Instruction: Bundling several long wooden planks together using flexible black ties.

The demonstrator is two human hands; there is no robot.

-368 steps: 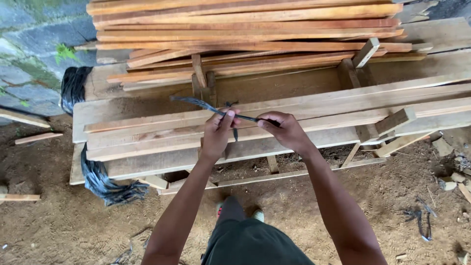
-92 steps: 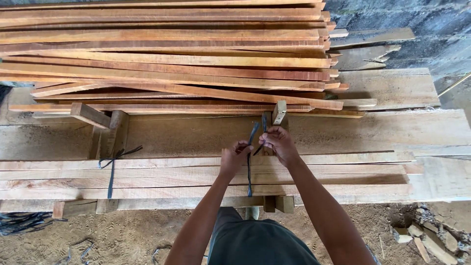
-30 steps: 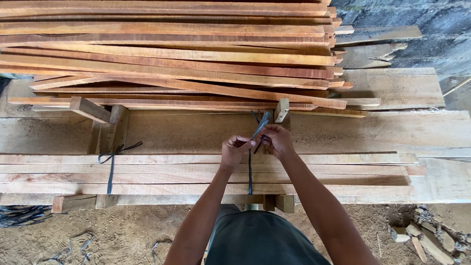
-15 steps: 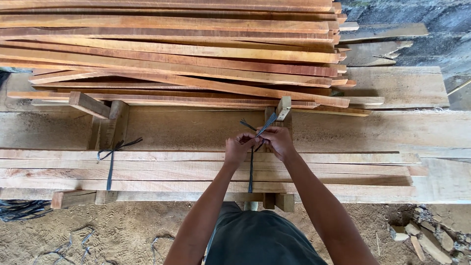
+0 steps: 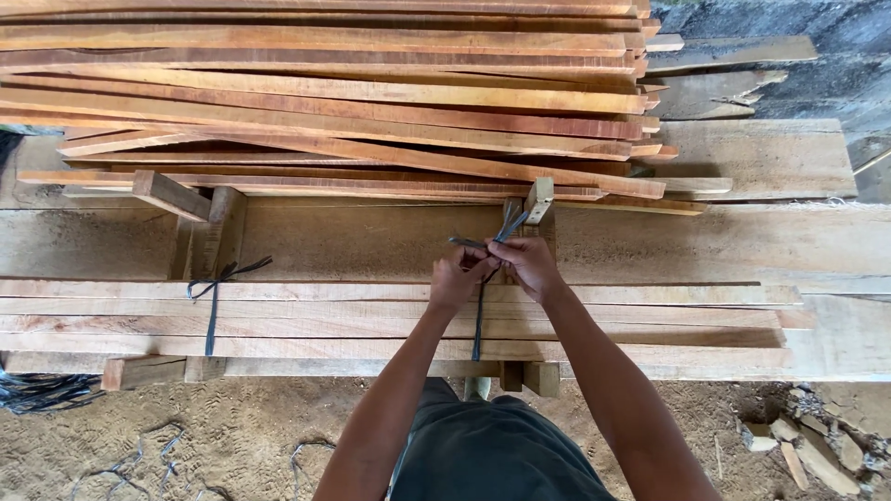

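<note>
Both hands, left hand (image 5: 457, 278) and right hand (image 5: 527, 263), now clenched close together on the dark strap (image 5: 479, 320) ends, the knot drawn tighter; strap runs below them across the bundled wooden slats (image 5: 371, 320)

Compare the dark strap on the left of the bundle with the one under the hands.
The left strap is knotted, ends lying loose, and untouched; the right strap has its ends pinched by the left hand and right hand, sticking up. Both are dark and cross the same plank bundle.
</note>
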